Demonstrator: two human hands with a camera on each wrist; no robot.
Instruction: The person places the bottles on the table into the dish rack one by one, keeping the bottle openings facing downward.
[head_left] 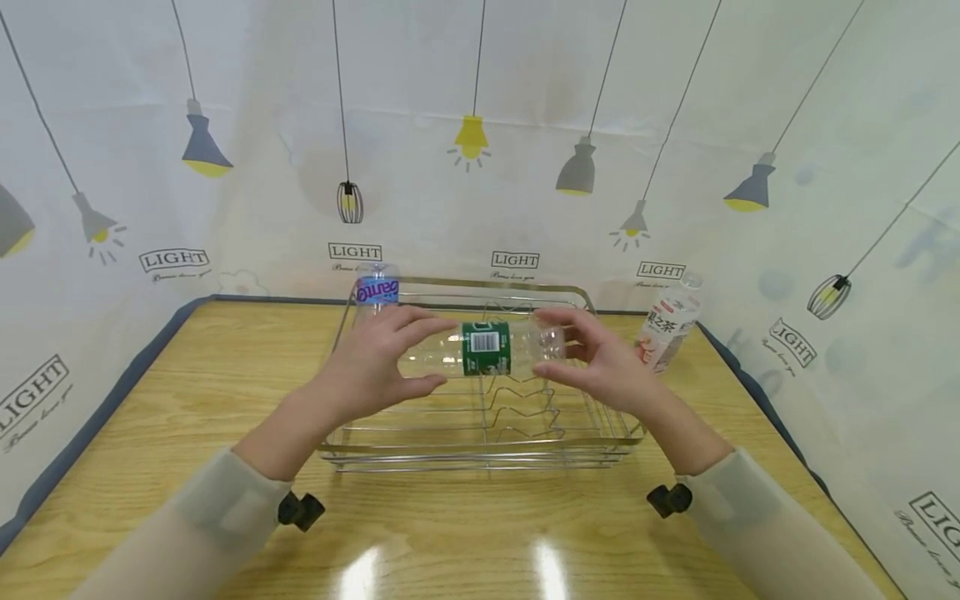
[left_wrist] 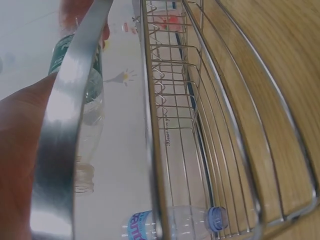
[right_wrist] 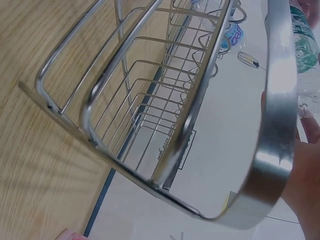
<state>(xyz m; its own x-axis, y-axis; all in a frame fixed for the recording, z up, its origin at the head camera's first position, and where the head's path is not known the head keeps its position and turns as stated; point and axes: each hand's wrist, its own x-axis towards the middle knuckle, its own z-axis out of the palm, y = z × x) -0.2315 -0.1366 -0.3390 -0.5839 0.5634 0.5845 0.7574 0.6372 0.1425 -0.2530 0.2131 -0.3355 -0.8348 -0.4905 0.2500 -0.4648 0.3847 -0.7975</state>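
A clear plastic bottle [head_left: 486, 348] with a green label lies sideways in the air above a metal wire rack [head_left: 480, 448]. My left hand [head_left: 375, 358] grips its left part between thumb and fingers. With thumb and fingers, my right hand [head_left: 611, 367] holds the right end. In the left wrist view, the uncapped neck of the bottle [left_wrist: 85, 180] points down past the left hand [left_wrist: 22, 130], partly behind the rack's band. The right wrist view shows the right hand [right_wrist: 305, 175] at the bottle's other end [right_wrist: 309, 95].
A bottle with a blue and purple label [head_left: 378, 290] is at the rack's back left corner. Right of the rack, a white-labelled bottle [head_left: 670, 325] stands on the wooden table [head_left: 450, 533]. A lamp-printed curtain [head_left: 420, 150] surrounds the table's back and sides.
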